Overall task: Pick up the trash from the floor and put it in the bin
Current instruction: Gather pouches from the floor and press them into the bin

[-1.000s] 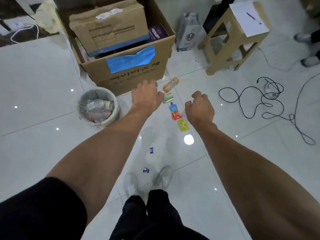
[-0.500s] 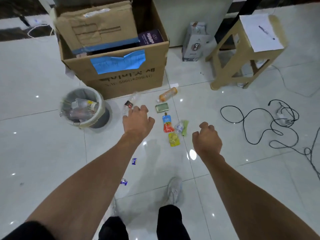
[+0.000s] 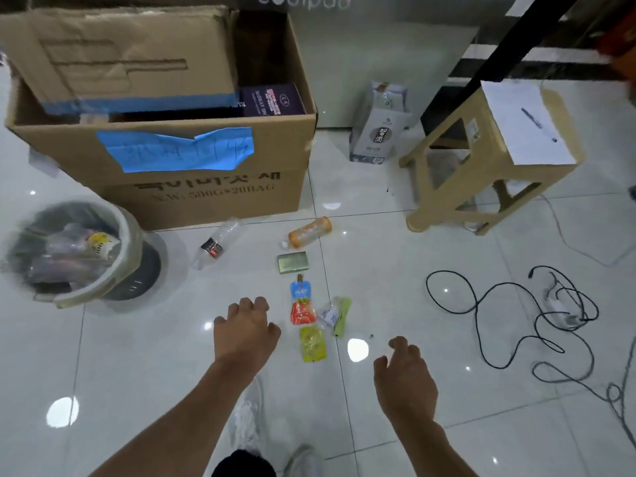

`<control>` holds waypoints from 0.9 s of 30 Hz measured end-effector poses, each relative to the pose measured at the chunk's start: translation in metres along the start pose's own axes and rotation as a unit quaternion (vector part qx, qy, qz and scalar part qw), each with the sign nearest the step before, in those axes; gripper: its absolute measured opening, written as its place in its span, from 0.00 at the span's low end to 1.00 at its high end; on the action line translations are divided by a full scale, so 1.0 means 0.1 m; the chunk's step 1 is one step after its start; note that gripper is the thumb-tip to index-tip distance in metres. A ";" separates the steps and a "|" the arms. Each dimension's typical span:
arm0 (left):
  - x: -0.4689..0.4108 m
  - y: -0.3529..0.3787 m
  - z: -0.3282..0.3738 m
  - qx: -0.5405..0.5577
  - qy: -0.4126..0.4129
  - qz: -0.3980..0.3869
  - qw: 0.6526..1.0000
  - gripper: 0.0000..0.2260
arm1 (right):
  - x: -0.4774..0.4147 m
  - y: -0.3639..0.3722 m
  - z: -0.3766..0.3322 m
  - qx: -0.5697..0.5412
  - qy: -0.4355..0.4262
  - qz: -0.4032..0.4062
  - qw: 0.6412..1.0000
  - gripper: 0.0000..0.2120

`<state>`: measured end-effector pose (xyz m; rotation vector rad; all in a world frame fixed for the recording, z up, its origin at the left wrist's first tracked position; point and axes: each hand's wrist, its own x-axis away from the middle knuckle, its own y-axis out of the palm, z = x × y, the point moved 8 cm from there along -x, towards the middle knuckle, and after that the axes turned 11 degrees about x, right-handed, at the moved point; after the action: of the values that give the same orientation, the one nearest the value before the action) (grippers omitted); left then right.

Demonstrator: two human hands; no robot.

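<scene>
Trash lies in a row on the white tiled floor: a clear plastic bottle, an orange bottle, a flat olive packet, a blue and red pouch, a yellow pouch and a green and white wrapper. The bin, lined with a bag and holding bottles, stands at the left. My left hand hovers just left of the pouches, fingers loosely curled, holding nothing. My right hand hangs to the right of the yellow pouch, also empty.
A large cardboard box with blue paper stands behind the bin. A beige stool carrying paper and a pen is at the right, a carton beside it. Black cables sprawl across the right floor. My shoes are below.
The view has moved closer to the trash row. Both hands have dropped lower in view and the small blue wrappers near my feet have left the frame.
</scene>
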<state>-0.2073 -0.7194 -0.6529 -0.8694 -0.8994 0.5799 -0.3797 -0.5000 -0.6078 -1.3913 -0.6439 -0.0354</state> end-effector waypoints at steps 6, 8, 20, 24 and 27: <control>-0.53 0.64 -0.21 0.000 -0.029 -0.028 0.999 0.17 | -0.63 0.65 -0.11 -0.002 0.009 -0.045 0.999 0.16; -0.67 0.90 -0.34 0.006 -0.055 -0.025 0.998 0.18 | -0.88 0.91 -0.17 0.016 -0.017 -0.054 0.998 0.17; -1.12 2.82 -0.69 0.021 -0.129 -0.036 0.991 0.18 | -2.11 2.73 -0.39 0.183 -0.202 -0.093 0.958 0.33; -1.44 3.27 -0.70 0.054 -0.128 -0.039 0.990 0.19 | -2.35 3.14 -0.60 0.241 -0.281 -0.047 0.928 0.36; -1.79 3.46 -0.62 0.098 -0.126 -0.024 0.987 0.19 | -2.49 3.36 -0.78 0.288 -0.360 -0.012 0.887 0.39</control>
<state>-0.2735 -0.6921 -1.0405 -0.6021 -1.0696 0.7342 -0.4238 -0.5874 -1.0214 -0.7829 -1.1736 0.6384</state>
